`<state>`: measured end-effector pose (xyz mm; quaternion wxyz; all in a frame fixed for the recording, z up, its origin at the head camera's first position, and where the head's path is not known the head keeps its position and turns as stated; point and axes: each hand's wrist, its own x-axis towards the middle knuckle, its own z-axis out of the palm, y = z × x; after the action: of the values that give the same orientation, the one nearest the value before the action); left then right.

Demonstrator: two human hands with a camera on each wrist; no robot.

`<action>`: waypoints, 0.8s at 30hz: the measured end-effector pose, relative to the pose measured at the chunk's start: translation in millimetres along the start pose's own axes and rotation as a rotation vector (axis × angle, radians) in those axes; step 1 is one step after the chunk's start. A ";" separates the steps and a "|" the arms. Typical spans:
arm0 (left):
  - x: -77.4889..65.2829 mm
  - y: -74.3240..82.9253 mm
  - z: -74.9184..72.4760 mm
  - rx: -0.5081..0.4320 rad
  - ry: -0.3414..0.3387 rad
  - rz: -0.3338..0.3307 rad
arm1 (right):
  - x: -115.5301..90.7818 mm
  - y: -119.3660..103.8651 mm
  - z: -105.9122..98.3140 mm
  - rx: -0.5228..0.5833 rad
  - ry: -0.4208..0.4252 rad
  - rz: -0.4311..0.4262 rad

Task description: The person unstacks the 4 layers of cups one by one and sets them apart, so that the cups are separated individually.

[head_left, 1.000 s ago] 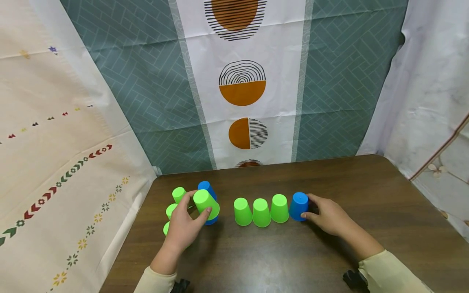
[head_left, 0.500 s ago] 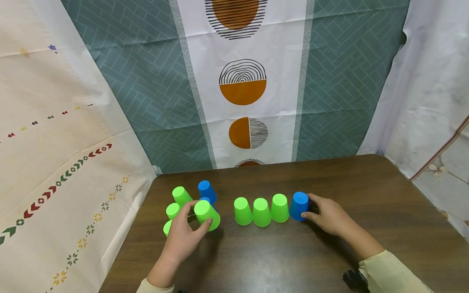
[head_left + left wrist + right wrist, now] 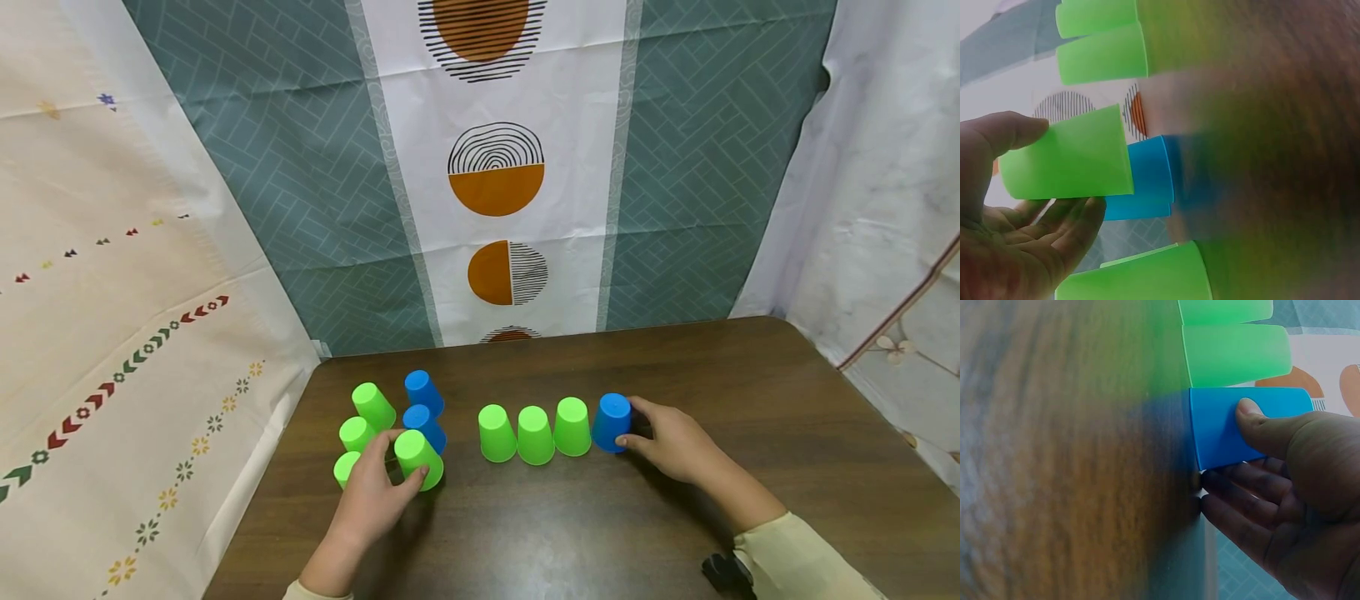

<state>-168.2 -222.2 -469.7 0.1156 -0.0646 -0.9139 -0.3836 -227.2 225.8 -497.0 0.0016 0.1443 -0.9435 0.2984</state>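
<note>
At the lower left of the head view, the left hand (image 3: pixel 371 493) has its grip wrapped round a green cup (image 3: pixel 417 457), thumb on one side, fingers on the other. The cup is mouth down, and from the left wrist view I'd judge its rim is clear of the tabletop (image 3: pixel 525 533). The cleanest handling, to my mind, is to keep that rim level, come straight down and spread thumb and fingers evenly. Little room is left by three upright green cups (image 3: pixel 356 435) at the hand's left, so the knuckles need care.

Slightly farther up, right of centre, the right hand (image 3: pixel 666 440) holds a blue cup (image 3: pixel 612 423) at the end of a row of green cups (image 3: pixel 535 436); a light, steady touch should avoid nudging its close neighbour. Just beyond the raised cup stand two blue cups (image 3: pixel 426 427); I can't tell whether it touches the nearer.
</note>
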 end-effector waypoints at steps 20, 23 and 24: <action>3.1 -6.1 4.0 0.017 -0.070 -0.053 | 1.5 1.1 -0.2 -0.015 0.002 0.001; 2.9 -7.0 4.7 0.019 -0.079 -0.054 | 2.0 1.5 0.2 -0.013 -0.002 0.002; 2.8 -7.4 4.9 0.021 -0.081 -0.054 | 2.0 1.7 0.4 -0.013 -0.002 0.003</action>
<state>-173.3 -223.8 -477.5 0.0686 -0.0545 -0.9233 -0.3738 -229.5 226.3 -498.1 0.0012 0.1432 -0.9456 0.2922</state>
